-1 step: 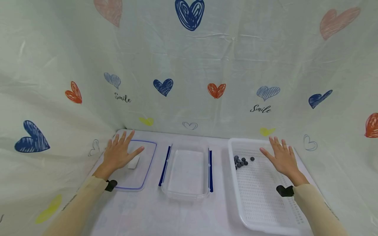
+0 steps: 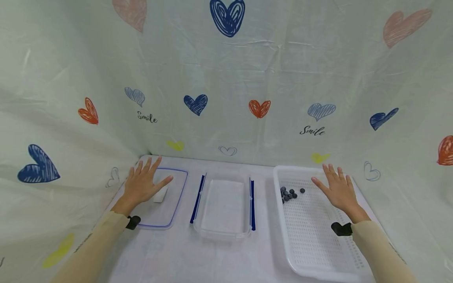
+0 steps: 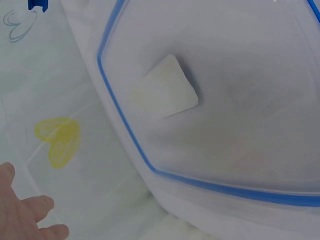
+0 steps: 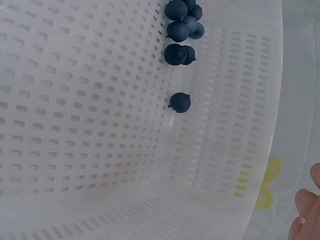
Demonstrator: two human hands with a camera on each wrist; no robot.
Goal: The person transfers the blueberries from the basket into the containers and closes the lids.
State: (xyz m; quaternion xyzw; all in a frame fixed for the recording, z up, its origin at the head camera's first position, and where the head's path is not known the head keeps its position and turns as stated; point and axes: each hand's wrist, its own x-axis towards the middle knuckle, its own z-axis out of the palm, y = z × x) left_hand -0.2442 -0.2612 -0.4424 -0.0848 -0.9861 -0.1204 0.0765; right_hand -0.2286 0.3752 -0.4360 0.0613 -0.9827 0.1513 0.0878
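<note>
In the head view my left hand [image 2: 140, 186], fingers spread and holding nothing, hovers over a clear lid [image 2: 171, 210] with a blue seal. A small white block with rounded corners [image 3: 167, 90] lies at the lid, partly hidden by that hand in the head view. My right hand [image 2: 339, 190] is likewise spread above the right side of a white perforated basket [image 2: 311, 239]. Several dark blue berries like blueberries [image 2: 287, 195] cluster along the basket's far left side; a single berry [image 4: 180, 102] sits apart from them. Fingertips show at the lower corners of both wrist views.
Between lid and basket stands a clear rectangular container [image 2: 226, 206], uncovered, its blue side latches [image 2: 253, 204] folded outward. A white cloth covers the table [image 2: 198, 259]. Behind and at the sides hangs a pale curtain [image 2: 226, 70] printed with hearts.
</note>
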